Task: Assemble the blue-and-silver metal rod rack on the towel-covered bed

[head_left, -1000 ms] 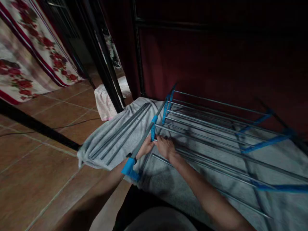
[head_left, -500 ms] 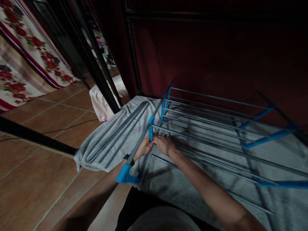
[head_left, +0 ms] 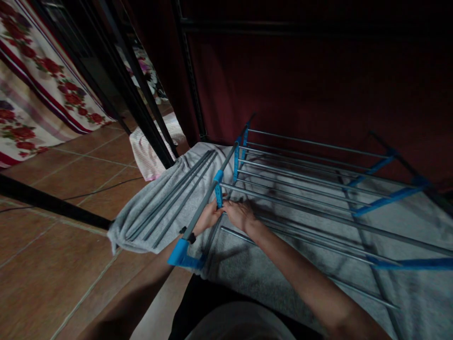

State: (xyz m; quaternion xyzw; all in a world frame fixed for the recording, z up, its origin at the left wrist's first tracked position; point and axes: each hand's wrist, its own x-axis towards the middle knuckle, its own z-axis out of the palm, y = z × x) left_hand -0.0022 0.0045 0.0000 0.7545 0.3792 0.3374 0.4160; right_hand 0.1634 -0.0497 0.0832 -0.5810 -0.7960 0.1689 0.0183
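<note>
A clothes drying rack of grey tubes [head_left: 300, 200] with blue plastic brackets lies across a grey blanket [head_left: 247, 269]. My left hand [head_left: 208, 218] is closed around the lower end of a blue bracket [head_left: 218, 194] on the rack's left side tube. Close against it, my right hand [head_left: 239, 213] pinches a thin metal rod [head_left: 311, 243] at the bracket's lower end; my fingers partly hide that joint. Below my right hand, a loose rod [head_left: 236, 234] rests on the blanket. The side tube [head_left: 203, 205] passes over my left wrist and ends in a blue corner piece [head_left: 180, 254].
Several loose grey tubes [head_left: 173, 200] lie on the blanket to the left. Dark metal posts [head_left: 141, 113] stand beyond them, near a striped cloth [head_left: 145, 158]. A dark red panel [head_left: 300, 85] closes off the back. A cable [head_left: 85, 192] crosses the tiled floor [head_left: 53, 264].
The view has shifted slightly, so the rack appears a little farther left. Both hands stay at the same bracket, with hardly any change in their grip.
</note>
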